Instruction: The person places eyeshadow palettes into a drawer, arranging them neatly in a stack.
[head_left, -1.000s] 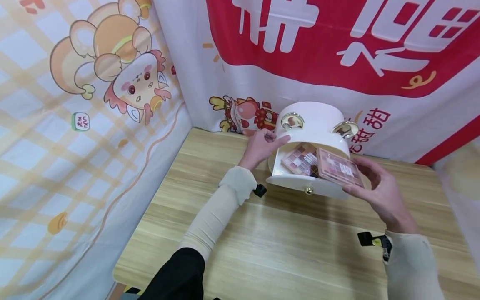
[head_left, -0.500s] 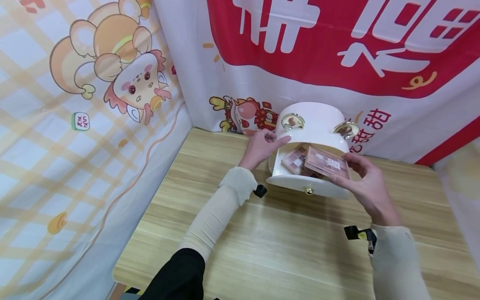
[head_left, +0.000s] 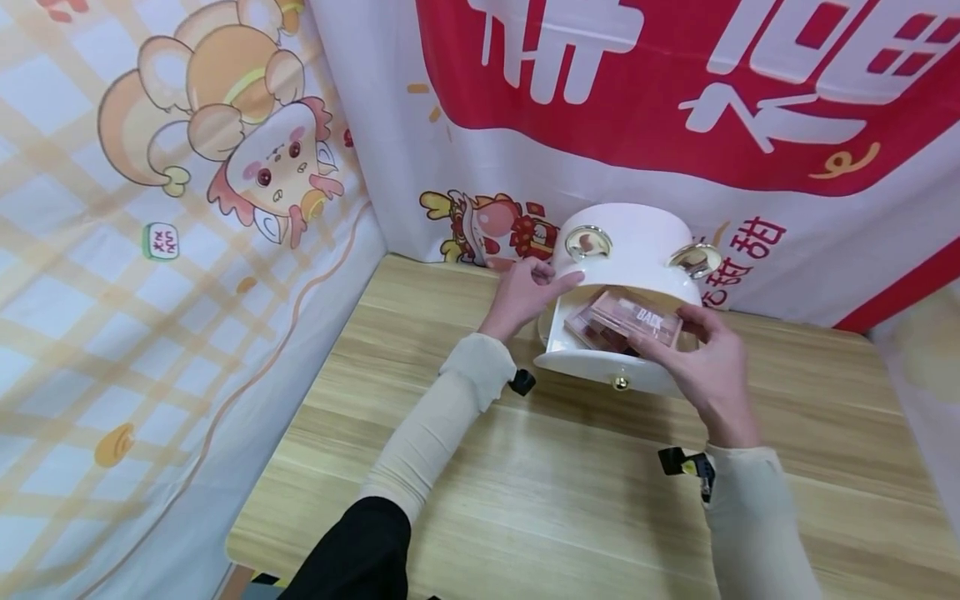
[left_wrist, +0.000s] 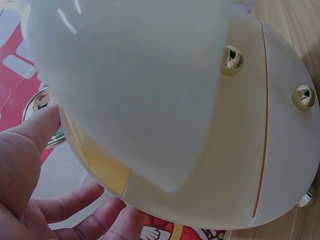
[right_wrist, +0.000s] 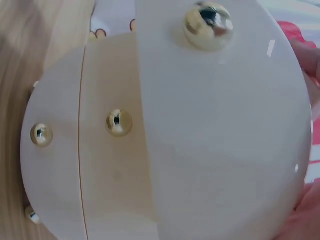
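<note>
A white rounded drawer box (head_left: 633, 229) with gold rings like ears stands at the table's back, its top drawer (head_left: 573, 364) pulled out. My right hand (head_left: 708, 362) pinches a pink makeup palette (head_left: 633, 315) by its right end, tilted inside the drawer. Beneath it, partly covered, lies another palette (head_left: 585, 330) with several coloured pans. My left hand (head_left: 519, 300) rests against the box's left side, the thumb along the upper edge; the left wrist view shows the fingertips (left_wrist: 95, 192) at the rim. In the right wrist view the drawer front (right_wrist: 225, 125) hides the palettes.
Lower drawers with gold knobs (right_wrist: 119, 122) sit beneath the open one. The wooden table (head_left: 510, 492) runs toward me. A printed cloth (head_left: 480, 150) hangs close behind the box, and another printed cloth (head_left: 150, 333) borders the table on the left.
My right hand has moved left with the pink palette, carrying it farther over the drawer and above the other palette. The left hand has stayed at the box's side.
</note>
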